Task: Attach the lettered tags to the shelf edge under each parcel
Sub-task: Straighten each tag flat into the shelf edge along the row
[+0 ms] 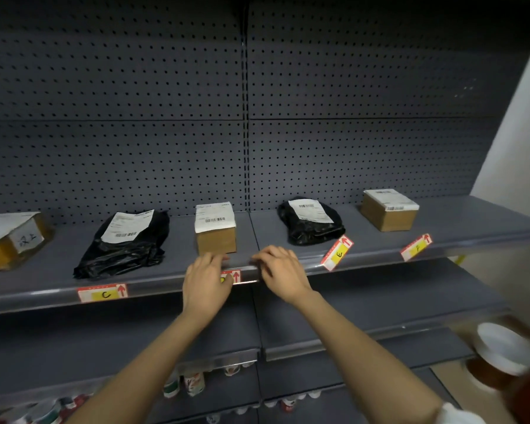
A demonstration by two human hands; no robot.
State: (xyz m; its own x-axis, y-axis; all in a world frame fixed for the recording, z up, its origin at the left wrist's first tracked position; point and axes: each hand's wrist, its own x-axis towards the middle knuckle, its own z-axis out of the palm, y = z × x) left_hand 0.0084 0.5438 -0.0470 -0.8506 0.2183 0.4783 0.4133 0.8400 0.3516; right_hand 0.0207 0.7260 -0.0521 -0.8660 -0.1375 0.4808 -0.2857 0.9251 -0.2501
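Grey pegboard shelving fills frame. I see left hand (pixel 207 281) and right hand (pixel 283 275), fingers loosely curled, pressing a partly hidden tag (pixel 233 276) at centre shelf edge (pixel 166 289); grasp unclear.

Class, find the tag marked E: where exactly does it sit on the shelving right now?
The E tag hangs tilted on the shelf edge, right of centre, below the right-hand black bag parcel, just right of the right hand.

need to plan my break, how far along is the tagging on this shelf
Done: the red-and-white tag marked C sits flat in the grey shelf edge. In hand: left hand and right hand work on a tag below the small brown cardboard box. Left: tags E and F sit crooked; the leftmost box shows no tag.
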